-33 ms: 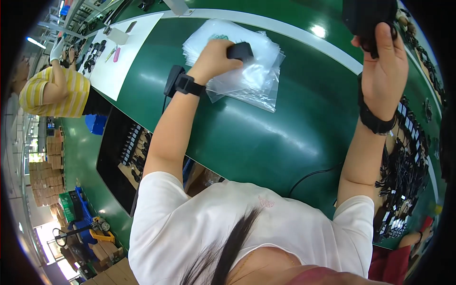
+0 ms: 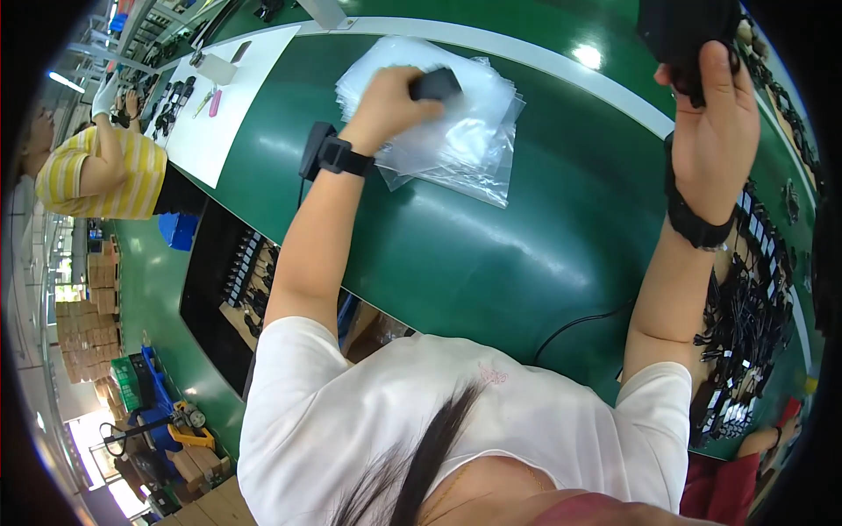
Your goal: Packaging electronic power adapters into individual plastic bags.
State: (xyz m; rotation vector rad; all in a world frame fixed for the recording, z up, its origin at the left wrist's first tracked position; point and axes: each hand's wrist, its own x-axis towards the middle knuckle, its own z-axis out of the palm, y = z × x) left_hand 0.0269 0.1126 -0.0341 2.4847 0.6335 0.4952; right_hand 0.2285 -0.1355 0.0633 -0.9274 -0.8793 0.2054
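The left hand [image 2: 388, 101] is gripping a black block [image 2: 437, 83], thumb opposing curled fingers, over or against the clear plastic bags [image 2: 474, 145] (I am not managing to tell which), which are lying stacked, presumably for easy reach; the right hand [image 2: 715, 149] is holding a black object [image 2: 688, 28] aloft, fingers partly closed around it, seemingly for separation

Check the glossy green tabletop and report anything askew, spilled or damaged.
The stack of clear plastic bags below the left hand looks askew: its edges are staggered, and loose corners jut out on the near side instead of lining up. I see no spill or damage on the glossy green tabletop.
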